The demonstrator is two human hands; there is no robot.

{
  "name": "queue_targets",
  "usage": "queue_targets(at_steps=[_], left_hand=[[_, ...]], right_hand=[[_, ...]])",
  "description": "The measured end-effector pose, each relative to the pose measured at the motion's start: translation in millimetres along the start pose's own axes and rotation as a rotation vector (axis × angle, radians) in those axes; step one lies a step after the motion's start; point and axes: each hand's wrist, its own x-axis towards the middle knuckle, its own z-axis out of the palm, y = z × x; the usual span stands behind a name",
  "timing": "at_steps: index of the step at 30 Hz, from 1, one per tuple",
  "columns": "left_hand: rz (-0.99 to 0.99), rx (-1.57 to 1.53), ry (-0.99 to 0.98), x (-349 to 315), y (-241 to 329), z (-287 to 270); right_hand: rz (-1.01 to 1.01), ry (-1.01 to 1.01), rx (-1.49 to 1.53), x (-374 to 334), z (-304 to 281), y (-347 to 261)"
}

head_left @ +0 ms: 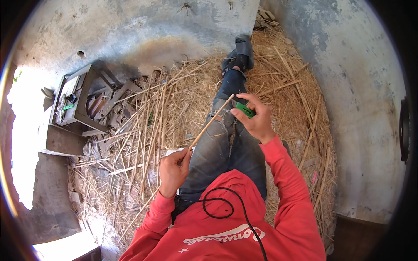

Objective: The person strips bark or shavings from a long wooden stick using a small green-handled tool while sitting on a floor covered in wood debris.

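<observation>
A thin, pale wooden stick (210,123) slants up and to the right over my outstretched legs. My left hand (173,171) is closed around its lower end, in front of the red sweatshirt. Close to the stick's upper tip is my right hand (260,122), with a green-handled cutter knife (246,109) held in the palm. Its thumb and forefinger are apart, on the right side of the tip; whether the forefinger touches it I cannot tell. The knife's blade is hard to make out.
Shavings and straw (187,93) cover the floor, with long split strips (159,117) heaped at the left. A worn wooden stool-like frame (82,117) stands far left, bearing a small green object (68,107). Bare walls (357,87) close in. A black cable (235,193) lies across my sweatshirt.
</observation>
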Motion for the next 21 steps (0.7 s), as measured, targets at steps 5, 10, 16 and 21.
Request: queue_targets(at_steps=[5, 10, 16, 21], left_hand=[[0.058, 0.045, 0.021, -0.9, 5.8, -0.1], [0.105, 0.072, -0.009, 0.9, 4.7, 0.4], [0.039, 0.024, -0.066, 0.6, 3.9, -0.1], [-0.047, -0.112, -0.122, -0.2, 12.6, 1.3]], right_hand=[[-0.17, -0.042, -0.092, 9.2, 2.9, 3.8], [-0.166, -0.068, 0.106, 12.9, 11.6, 30.6], [0.085, -0.146, 0.404, 14.1, 7.3, 35.8], [0.17, -0.02, 0.735, 12.7, 9.0, 49.9]])
